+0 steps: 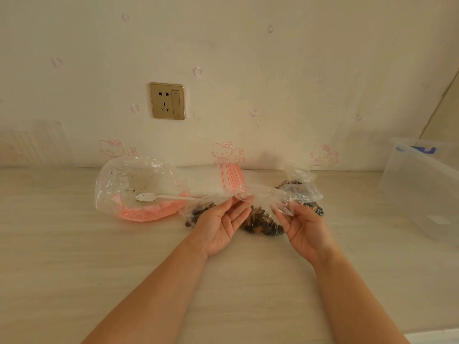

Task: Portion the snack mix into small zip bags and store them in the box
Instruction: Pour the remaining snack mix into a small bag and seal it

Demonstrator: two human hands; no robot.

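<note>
Near the pale wooden counter's (74, 256) back edge, the left hand (221, 225) and right hand (301, 229) each pinch the top of a small clear zip bag of dark snack mix (263, 223). Sealing seems under way. Two filled bags flank it; nothing can be seen inside the translucent plastic box (422, 180) at the right edge.

spoon (159, 196) in big bag (129, 184), left | box (419, 184) right

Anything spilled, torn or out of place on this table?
Nothing stands out. The snack mix stays inside its bags, the spoon rests in the large bag, and both hands pinch a small bag's top edge.
</note>
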